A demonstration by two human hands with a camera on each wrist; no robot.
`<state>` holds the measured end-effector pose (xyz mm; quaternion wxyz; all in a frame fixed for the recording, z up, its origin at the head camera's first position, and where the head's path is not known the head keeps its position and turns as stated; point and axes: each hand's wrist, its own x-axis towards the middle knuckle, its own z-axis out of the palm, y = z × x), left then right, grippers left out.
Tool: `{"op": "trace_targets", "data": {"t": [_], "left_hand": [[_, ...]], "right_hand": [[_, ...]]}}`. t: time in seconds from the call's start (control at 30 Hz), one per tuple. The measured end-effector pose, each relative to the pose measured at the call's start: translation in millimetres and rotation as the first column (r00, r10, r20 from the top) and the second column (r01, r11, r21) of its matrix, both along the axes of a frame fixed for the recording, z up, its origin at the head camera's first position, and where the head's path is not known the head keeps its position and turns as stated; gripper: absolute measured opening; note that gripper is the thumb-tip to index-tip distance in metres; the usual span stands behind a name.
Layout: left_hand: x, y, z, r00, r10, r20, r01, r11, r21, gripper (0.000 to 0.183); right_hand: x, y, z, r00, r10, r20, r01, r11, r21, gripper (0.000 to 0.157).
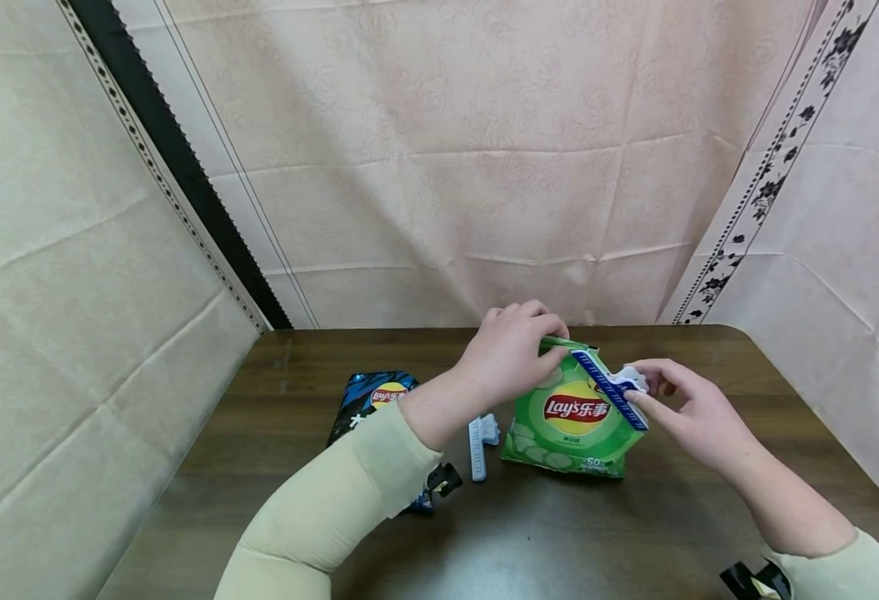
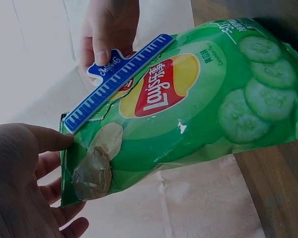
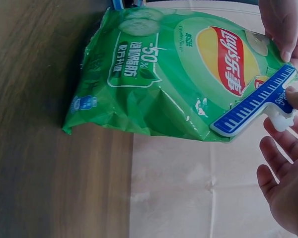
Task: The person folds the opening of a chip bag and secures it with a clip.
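Observation:
A green bag of Lay's potato chips (image 1: pixel 559 433) stands on the brown table, its top corner pinched between the thumb and fingers of my left hand (image 1: pixel 510 354). Across the folded upper right corner lies a blue and white bag clip (image 2: pixel 120 82) with a ruler-like pattern. My right hand (image 1: pixel 697 412) pinches the clip's handle between thumb and fingers, the other fingers spread loosely in the right wrist view. In the left wrist view, the left thumb presses the front of the bag near the clip's end.
A second clip, light blue and white (image 1: pixel 478 450), lies left of the green bag. Beyond it is a black and blue chip bag (image 1: pixel 360 400), partly hidden behind my left arm. Patterned cloth (image 1: pixel 439 167) hangs behind the table (image 1: pixel 544 542) and along both sides.

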<state>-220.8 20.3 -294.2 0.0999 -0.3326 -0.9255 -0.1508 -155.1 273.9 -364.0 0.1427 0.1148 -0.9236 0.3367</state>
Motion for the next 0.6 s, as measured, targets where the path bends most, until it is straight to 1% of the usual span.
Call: {"op": "trace_targets", "data": {"t": [0.07, 0.17, 0.27, 0.33, 0.43, 0.6], "left_hand": [[0.1, 0.0, 0.1, 1.0, 0.002, -0.002, -0.002, 1.0, -0.002, 0.019], [0.3, 0.4, 0.0, 1.0, 0.004, -0.004, -0.004, 1.0, -0.004, 0.019], [0.5, 0.9, -0.3, 1.0, 0.006, -0.005, -0.006, 1.0, -0.003, 0.019], [0.5, 1.3, -0.4, 1.0, 0.007, -0.005, -0.007, 1.0, -0.002, 0.019], [0.4, 1.8, -0.8, 1.0, 0.007, -0.008, -0.007, 1.0, 0.001, 0.019], [-0.1, 1.7, -1.9, 1.0, 0.012, -0.015, -0.012, 1.0, 0.013, 0.02]], "right_hand": [[0.4, 1.3, -1.6, 1.0, 0.0, 0.002, 0.0, 1.0, 0.002, 0.035], [1.0, 4.5, -7.0, 1.0, 0.007, -0.022, -0.007, 1.0, 0.001, 0.034], [1.8, 9.4, -15.3, 0.998, 0.018, -0.053, -0.018, 1.0, 0.002, 0.032], [2.7, 12.9, -22.1, 0.998, 0.025, -0.055, -0.024, 1.0, 0.01, 0.031], [4.1, 17.8, -33.2, 0.999, 0.035, -0.018, -0.034, 0.999, 0.043, 0.03], [4.8, 21.5, -52.1, 0.996, 0.054, 0.073, -0.06, 0.995, 0.085, 0.035]]}}
